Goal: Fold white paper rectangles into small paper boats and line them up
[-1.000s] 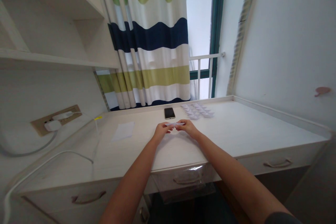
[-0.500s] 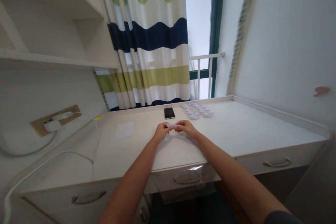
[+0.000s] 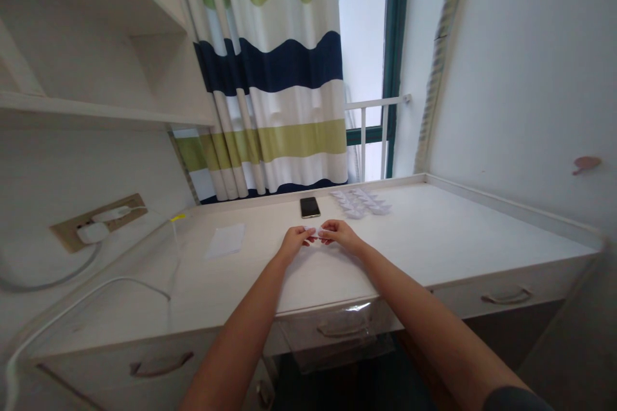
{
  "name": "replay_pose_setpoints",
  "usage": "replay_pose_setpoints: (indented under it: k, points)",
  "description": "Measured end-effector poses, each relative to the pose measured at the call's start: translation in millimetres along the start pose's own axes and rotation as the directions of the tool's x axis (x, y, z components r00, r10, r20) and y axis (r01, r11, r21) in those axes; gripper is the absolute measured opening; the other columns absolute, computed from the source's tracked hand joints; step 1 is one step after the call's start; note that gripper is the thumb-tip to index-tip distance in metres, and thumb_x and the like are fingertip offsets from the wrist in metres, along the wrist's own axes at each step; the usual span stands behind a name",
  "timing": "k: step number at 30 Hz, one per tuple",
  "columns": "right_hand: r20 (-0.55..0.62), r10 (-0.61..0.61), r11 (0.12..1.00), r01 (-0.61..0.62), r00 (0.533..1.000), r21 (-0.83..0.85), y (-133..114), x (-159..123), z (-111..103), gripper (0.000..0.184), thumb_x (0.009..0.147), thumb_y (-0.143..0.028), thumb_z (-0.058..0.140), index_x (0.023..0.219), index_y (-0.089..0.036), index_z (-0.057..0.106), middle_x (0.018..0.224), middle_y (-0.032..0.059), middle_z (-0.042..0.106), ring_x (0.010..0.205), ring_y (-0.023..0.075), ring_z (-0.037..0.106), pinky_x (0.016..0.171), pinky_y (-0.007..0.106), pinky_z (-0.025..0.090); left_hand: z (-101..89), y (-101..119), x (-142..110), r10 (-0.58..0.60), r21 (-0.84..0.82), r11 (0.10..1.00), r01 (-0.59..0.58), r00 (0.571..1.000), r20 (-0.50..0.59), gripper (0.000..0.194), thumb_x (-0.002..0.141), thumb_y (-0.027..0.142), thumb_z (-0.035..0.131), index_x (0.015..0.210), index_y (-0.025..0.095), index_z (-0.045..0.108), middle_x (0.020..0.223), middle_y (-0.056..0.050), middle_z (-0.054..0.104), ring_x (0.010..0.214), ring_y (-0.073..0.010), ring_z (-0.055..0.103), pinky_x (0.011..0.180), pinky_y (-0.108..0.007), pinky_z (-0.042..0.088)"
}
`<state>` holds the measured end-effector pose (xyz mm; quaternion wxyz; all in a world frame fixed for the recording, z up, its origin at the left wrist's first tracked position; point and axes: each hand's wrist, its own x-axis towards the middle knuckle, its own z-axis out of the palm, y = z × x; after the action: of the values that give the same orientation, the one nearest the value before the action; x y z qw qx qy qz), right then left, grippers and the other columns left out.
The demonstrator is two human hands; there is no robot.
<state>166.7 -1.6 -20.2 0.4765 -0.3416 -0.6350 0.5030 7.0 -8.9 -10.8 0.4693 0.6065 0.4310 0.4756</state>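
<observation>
Over the middle of the desk, my left hand (image 3: 295,241) and my right hand (image 3: 338,232) pinch a small piece of folded white paper (image 3: 315,230) between them. My fingers cover most of it, so its exact shape is hidden. Both thumbs lie on the near side, their tips close together. Just beyond my hands a dark phone (image 3: 310,207) lies flat. Right of the phone stand several folded white paper pieces (image 3: 361,203) in rows. A small stack of white paper sheets (image 3: 226,240) rests to the left of my left hand.
The white desk (image 3: 472,225) has a raised rim at the back and right. White cables run from a wall socket (image 3: 99,221) along the left side. A striped curtain (image 3: 289,109) hangs behind the desk, and a shelf (image 3: 96,109) juts out at upper left.
My thumbs and fingers have shifted slightly on the folded paper, and less of it shows between them now. The view has moved a little; the things on the desk lie as before.
</observation>
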Motion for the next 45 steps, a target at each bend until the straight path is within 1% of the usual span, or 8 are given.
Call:
replay_pose_setpoints:
  k: [7,12,20,26,32,36,40,45]
  points:
    - [0.057,-0.004,1.0,0.003,0.998,0.007,-0.5,-2.0,-2.7,0.032,0.053,-0.037,0.07,0.065,-0.012,0.054,0.059,0.0014,0.062,0.051,0.0097,0.056,0.055,0.025,0.047,-0.1,0.1,-0.2,-0.051,-0.032,0.998,0.051,0.999,0.001,0.03,0.054,0.04,0.066,0.057,0.011,0.059,0.06,-0.007,0.062,0.056,-0.0118,0.054,0.054,-0.023,0.038]
    - [0.04,0.048,0.998,-0.049,0.998,0.027,-10.5,-7.1,1.1,0.03,0.055,-0.035,0.069,0.067,-0.011,0.058,0.057,0.0012,0.062,0.051,0.0093,0.056,0.056,0.024,0.047,-1.0,3.3,-2.3,-0.046,-0.102,0.994,0.049,0.999,0.025,0.04,0.061,0.049,0.058,0.065,0.009,0.061,0.062,-0.008,0.062,0.057,-0.0123,0.054,0.053,-0.023,0.038]
    - [0.007,0.09,0.994,-0.091,0.996,0.067,-16.4,-7.7,1.8,0.028,0.052,-0.033,0.071,0.065,-0.012,0.059,0.055,0.0019,0.062,0.051,0.0097,0.057,0.056,0.024,0.047,-2.2,1.1,2.9,0.006,-0.118,0.993,-0.01,0.999,-0.032,0.041,0.06,0.051,0.057,0.065,0.01,0.059,0.061,-0.007,0.061,0.055,-0.0122,0.054,0.05,-0.022,0.037]
    - [0.028,0.073,0.994,-0.075,0.997,0.076,-14.2,-5.9,-0.3,0.031,0.05,-0.035,0.073,0.065,-0.012,0.058,0.057,0.0025,0.063,0.049,0.0093,0.056,0.053,0.023,0.047,-4.1,2.5,3.8,0.008,-0.151,0.988,-0.028,0.991,-0.134,0.041,0.06,0.051,0.057,0.067,0.011,0.059,0.064,-0.007,0.062,0.054,-0.0106,0.053,0.049,-0.021,0.037]
    - [0.005,0.027,0.996,-0.027,1.0,0.081,-4.3,-1.7,-4.8,0.032,0.053,-0.038,0.07,0.065,-0.012,0.057,0.059,0.003,0.063,0.049,0.0099,0.057,0.053,0.023,0.047,-3.4,3.9,1.7,0.014,-0.14,0.99,-0.029,0.994,-0.104,0.038,0.057,0.048,0.062,0.072,0.012,0.06,0.07,-0.006,0.063,0.058,-0.0111,0.054,0.049,-0.021,0.038]
    - [0.018,0.03,0.996,-0.031,0.999,0.081,-6.1,-2.9,-3.6,0.031,0.053,-0.037,0.071,0.064,-0.013,0.056,0.058,0.0028,0.064,0.049,0.0101,0.057,0.053,0.023,0.047,-4.1,3.0,2.5,0.005,-0.167,0.986,-0.022,0.995,-0.1,0.036,0.054,0.045,0.065,0.069,0.012,0.06,0.068,-0.007,0.062,0.06,-0.0117,0.055,0.05,-0.02,0.037]
    - [0.027,0.037,0.995,-0.039,0.999,0.092,-9.1,-4.0,-1.6,0.031,0.053,-0.037,0.071,0.064,-0.012,0.058,0.06,0.0038,0.064,0.05,0.01,0.057,0.054,0.024,0.047,-5.2,2.5,3.1,-0.002,-0.203,0.979,-0.016,0.996,-0.089,0.041,0.056,0.05,0.061,0.068,0.011,0.059,0.067,-0.008,0.062,0.057,-0.0115,0.054,0.05,-0.021,0.037]
    - [0.017,0.068,0.983,-0.07,0.998,0.17,-9.1,-3.7,-1.0,0.032,0.06,-0.041,0.066,0.07,-0.011,0.062,0.067,0.008,0.066,0.056,0.0114,0.06,0.057,0.024,0.048,-6.3,2.8,3.7,-0.021,-0.239,0.971,-0.005,0.994,-0.106,0.045,0.06,0.055,0.055,0.071,0.012,0.057,0.065,-0.007,0.062,0.052,-0.0099,0.053,0.047,-0.021,0.036]
